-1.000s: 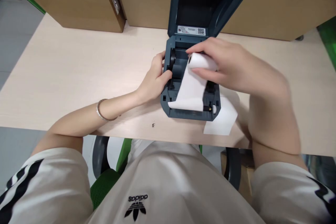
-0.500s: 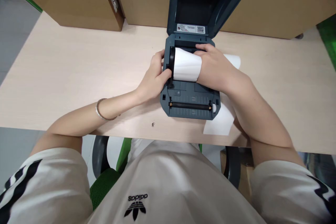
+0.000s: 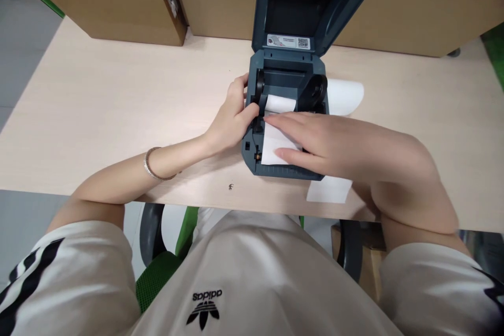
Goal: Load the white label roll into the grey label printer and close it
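The left rim of the label printer (image 3: 271, 169) is gripped by the left hand (image 3: 234, 121). White paper (image 3: 273, 139) inside is covered by the right hand (image 3: 315, 139), its fingers extended. The printer's lid (image 3: 259, 10) is raised; cardboard boxes (image 3: 220, 5) are placed behind.

1. Label printer (image 3: 249, 160): raised lid (image 3: 311, 0) and cardboard (image 3: 222, 2) bar far side.
2. Left hand (image 3: 235, 118) blocks left wall; right hand (image 3: 311, 139) covers front right.
3. Passage: above tabletop (image 3: 137, 94), between left forearm (image 3: 126, 170) and brown box (image 3: 122, 2).
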The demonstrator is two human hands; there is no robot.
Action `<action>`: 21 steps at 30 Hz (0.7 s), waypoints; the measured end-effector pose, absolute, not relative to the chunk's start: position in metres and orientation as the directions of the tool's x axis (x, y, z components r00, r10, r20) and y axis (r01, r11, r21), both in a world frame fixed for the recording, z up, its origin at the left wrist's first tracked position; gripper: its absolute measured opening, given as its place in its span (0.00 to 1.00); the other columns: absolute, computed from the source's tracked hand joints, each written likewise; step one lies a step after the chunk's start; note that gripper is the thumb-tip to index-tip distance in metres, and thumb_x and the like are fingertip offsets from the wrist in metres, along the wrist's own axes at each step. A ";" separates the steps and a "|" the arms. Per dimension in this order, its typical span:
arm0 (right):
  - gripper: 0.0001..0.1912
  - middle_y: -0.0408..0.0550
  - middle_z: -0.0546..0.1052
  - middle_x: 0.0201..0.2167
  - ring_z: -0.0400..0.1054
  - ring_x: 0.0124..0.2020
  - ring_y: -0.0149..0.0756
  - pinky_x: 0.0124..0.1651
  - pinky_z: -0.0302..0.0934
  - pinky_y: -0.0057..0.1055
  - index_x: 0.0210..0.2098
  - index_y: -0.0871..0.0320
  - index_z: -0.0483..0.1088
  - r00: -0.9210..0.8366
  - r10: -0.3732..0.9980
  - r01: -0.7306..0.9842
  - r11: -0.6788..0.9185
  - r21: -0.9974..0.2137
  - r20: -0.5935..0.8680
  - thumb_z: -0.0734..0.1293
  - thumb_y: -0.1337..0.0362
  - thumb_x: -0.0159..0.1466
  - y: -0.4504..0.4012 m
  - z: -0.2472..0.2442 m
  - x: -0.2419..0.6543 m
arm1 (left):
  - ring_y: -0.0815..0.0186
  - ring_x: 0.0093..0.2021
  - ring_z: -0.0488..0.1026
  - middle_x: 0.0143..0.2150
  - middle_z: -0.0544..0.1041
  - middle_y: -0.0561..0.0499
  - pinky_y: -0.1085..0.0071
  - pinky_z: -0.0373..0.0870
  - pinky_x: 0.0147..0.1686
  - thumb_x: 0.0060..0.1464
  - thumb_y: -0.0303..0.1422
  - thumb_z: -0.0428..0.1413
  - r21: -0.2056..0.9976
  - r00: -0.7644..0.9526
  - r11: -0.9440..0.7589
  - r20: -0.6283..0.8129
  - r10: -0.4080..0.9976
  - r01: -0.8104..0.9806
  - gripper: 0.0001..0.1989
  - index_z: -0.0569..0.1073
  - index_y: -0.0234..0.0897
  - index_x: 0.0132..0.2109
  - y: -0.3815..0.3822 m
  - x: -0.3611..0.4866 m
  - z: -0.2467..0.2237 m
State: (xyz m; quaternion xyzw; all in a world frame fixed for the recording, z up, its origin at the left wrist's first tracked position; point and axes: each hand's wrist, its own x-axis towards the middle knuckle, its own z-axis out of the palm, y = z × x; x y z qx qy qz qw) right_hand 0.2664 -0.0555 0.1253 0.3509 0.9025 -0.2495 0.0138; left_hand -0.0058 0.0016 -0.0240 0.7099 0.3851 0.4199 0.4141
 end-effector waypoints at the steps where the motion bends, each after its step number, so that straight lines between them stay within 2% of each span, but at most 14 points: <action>1: 0.41 0.57 0.79 0.76 0.81 0.70 0.63 0.62 0.81 0.56 0.82 0.54 0.73 -0.749 0.633 0.646 0.631 -0.429 -0.198 0.58 0.38 0.82 -0.059 0.123 0.267 | 0.45 0.79 0.72 0.84 0.71 0.47 0.42 0.69 0.84 0.73 0.43 0.59 0.911 0.354 -0.362 0.278 0.893 0.197 0.33 0.63 0.54 0.79 0.002 -0.006 -0.025; 3: 0.46 0.61 0.73 0.81 0.75 0.78 0.66 0.72 0.79 0.61 0.86 0.59 0.69 -0.737 0.648 0.660 0.629 -0.412 -0.191 0.56 0.35 0.82 -0.067 0.118 0.265 | 0.45 0.81 0.70 0.85 0.69 0.46 0.42 0.66 0.85 0.72 0.44 0.60 0.910 0.367 -0.369 0.282 0.886 0.191 0.34 0.62 0.54 0.80 0.004 -0.006 -0.026; 7: 0.52 0.73 0.62 0.87 0.62 0.88 0.67 0.87 0.64 0.67 0.89 0.72 0.61 -0.714 0.689 0.687 0.651 -0.323 -0.128 0.54 0.35 0.85 -0.083 0.103 0.254 | 0.42 0.86 0.64 0.87 0.67 0.43 0.43 0.62 0.88 0.68 0.44 0.63 0.905 0.383 -0.374 0.278 0.881 0.202 0.40 0.61 0.49 0.81 0.006 -0.005 -0.024; 10: 0.55 0.81 0.57 0.87 0.56 0.90 0.69 0.90 0.56 0.70 0.89 0.81 0.56 -0.709 0.699 0.698 0.677 -0.234 -0.095 0.51 0.35 0.87 -0.092 0.096 0.250 | 0.42 0.87 0.63 0.86 0.67 0.42 0.44 0.65 0.86 0.64 0.42 0.64 0.908 0.370 -0.348 0.247 0.895 0.234 0.43 0.60 0.48 0.81 0.004 -0.003 -0.018; 12: 0.59 0.83 0.51 0.88 0.51 0.92 0.71 0.91 0.53 0.70 0.89 0.85 0.52 -0.722 0.682 0.688 0.693 -0.215 -0.112 0.48 0.32 0.87 -0.096 0.095 0.251 | 0.42 0.87 0.63 0.86 0.67 0.43 0.44 0.66 0.86 0.62 0.41 0.64 0.912 0.363 -0.325 0.223 0.905 0.251 0.43 0.61 0.49 0.81 0.002 -0.001 -0.013; 16: 0.65 0.80 0.42 0.90 0.41 0.94 0.70 0.94 0.49 0.66 0.90 0.86 0.47 -0.736 0.663 0.676 0.704 -0.217 -0.140 0.45 0.27 0.85 -0.098 0.094 0.256 | 0.41 0.87 0.63 0.86 0.68 0.42 0.43 0.66 0.86 0.60 0.41 0.64 0.918 0.346 -0.291 0.189 0.919 0.270 0.44 0.61 0.49 0.80 -0.001 0.004 -0.004; 21: 0.62 0.82 0.45 0.90 0.44 0.93 0.70 0.94 0.51 0.65 0.89 0.87 0.48 -0.744 0.659 0.668 0.724 -0.173 -0.116 0.51 0.30 0.86 -0.100 0.091 0.256 | 0.39 0.86 0.64 0.85 0.69 0.41 0.41 0.65 0.87 0.59 0.46 0.67 0.919 0.325 -0.266 0.167 0.931 0.290 0.45 0.62 0.48 0.80 -0.003 0.006 0.002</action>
